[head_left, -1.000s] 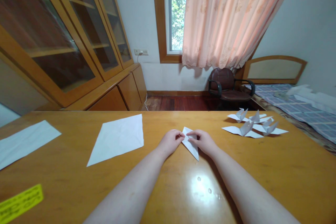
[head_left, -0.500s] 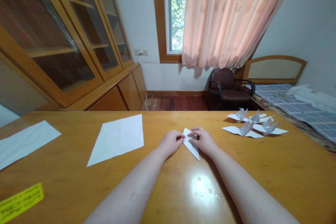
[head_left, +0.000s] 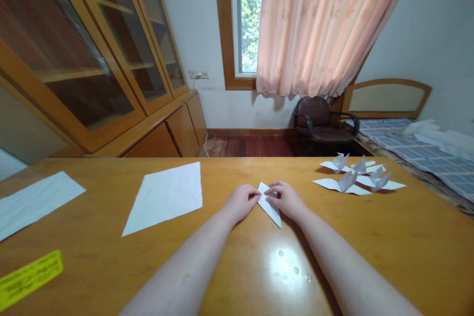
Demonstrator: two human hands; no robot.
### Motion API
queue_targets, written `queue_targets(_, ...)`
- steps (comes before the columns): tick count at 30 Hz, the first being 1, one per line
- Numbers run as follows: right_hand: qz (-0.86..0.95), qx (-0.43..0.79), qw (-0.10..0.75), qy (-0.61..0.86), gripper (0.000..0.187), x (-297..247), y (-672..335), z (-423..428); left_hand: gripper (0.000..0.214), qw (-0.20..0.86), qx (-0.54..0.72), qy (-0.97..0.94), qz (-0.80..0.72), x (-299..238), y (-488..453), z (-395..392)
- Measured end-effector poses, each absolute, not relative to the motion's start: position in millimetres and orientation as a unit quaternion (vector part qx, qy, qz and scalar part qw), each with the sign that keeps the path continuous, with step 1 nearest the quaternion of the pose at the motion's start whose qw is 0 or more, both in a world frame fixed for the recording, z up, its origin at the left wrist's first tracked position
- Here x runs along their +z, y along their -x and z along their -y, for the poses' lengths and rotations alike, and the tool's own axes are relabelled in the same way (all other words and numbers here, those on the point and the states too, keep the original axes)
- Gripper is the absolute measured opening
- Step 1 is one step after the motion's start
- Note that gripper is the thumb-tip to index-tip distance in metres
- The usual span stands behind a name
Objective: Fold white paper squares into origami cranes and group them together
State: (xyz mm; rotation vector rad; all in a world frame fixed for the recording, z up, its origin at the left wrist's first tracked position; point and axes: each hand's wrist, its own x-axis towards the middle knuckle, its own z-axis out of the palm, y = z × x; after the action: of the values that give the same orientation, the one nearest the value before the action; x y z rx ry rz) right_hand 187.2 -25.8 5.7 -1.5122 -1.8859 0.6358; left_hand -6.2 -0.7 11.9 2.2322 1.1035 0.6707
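A small folded piece of white paper [head_left: 270, 211], narrow and pointed at its near end, lies on the wooden table between my hands. My left hand [head_left: 243, 201] pinches its left edge with curled fingers. On the other side, my right hand [head_left: 284, 198] has thumb and fingers bent onto the paper's upper right part, covering some of it. Several folded white paper cranes [head_left: 348, 181] with spread wings stand close together to the right of my right hand.
A flat white sheet [head_left: 166, 197] lies left of my hands, and another white sheet [head_left: 40, 202] is farther left. A yellow label [head_left: 31, 279] with blurred writing is at the near left. Beyond the table [head_left: 237, 160] stand a glass-door cabinet [head_left: 111, 108] and an armchair [head_left: 318, 118].
Both hands stay on the folded paper in almost the same pose. The whole view has shifted very slightly.
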Motion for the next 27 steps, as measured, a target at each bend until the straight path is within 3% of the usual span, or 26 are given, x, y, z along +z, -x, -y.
queue_targets(27,0.727,0.239,0.301,0.569,0.016,11.4,-186.0,27.4,0.017,0.282,0.244,-0.829,-0.418,12.3,7.0,0.3)
